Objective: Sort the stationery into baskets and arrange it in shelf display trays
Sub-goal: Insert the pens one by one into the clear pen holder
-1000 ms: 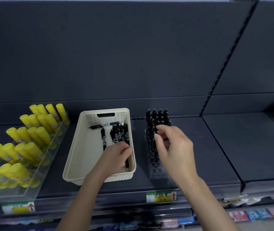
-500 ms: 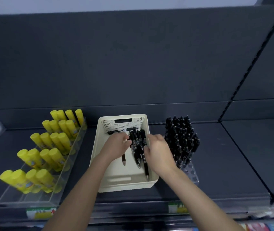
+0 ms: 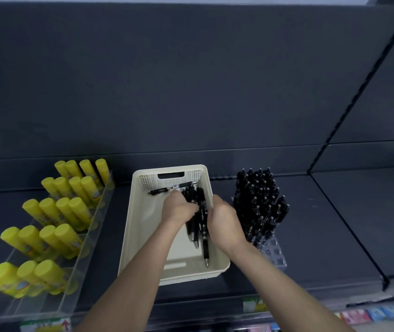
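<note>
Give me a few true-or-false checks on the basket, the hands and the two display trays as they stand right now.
1. Both the left hand and the right hand are inside the cream basket. True.
2. The yellow glue sticks stand right of the basket. False: they stand left of it, in a clear tray.
3. The pen tray right of the basket has empty holes at its near end. True.
4. The basket holds no pens. False: loose black pens lie in it, and the left hand grips some.
5. A single pen lies crosswise at the basket's far end. True.
</note>
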Available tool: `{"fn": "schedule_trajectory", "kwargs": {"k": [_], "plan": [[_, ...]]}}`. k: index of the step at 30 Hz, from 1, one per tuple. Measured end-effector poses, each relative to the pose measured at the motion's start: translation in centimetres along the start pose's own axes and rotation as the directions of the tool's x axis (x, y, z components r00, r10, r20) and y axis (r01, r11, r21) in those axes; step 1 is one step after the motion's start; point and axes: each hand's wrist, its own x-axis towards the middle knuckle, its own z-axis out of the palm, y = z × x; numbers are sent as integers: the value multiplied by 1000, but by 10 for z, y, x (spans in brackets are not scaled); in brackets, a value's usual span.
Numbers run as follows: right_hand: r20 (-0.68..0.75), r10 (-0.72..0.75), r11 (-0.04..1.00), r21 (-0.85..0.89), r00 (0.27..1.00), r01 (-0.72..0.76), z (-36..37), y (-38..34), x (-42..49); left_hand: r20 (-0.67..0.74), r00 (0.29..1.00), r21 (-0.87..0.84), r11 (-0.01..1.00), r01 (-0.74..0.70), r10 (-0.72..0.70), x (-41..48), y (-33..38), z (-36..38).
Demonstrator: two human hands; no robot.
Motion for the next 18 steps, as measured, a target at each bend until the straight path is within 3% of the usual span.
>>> {"fn": "schedule_trajectory", "kwargs": {"k": [4, 12, 18], "plan": [[-6, 7, 1000, -8, 1000, -7, -1, -1, 1, 55, 998, -206, 978, 19, -8, 0, 0, 6], [2, 10, 1000, -13, 1000, -10, -1, -3, 2, 222, 975, -367, 923, 114, -32, -6, -1, 4], [8, -23, 999, -37, 1000, 23, 1, -2, 4, 236, 971, -512, 852, 110, 17, -14, -3, -13]]}}
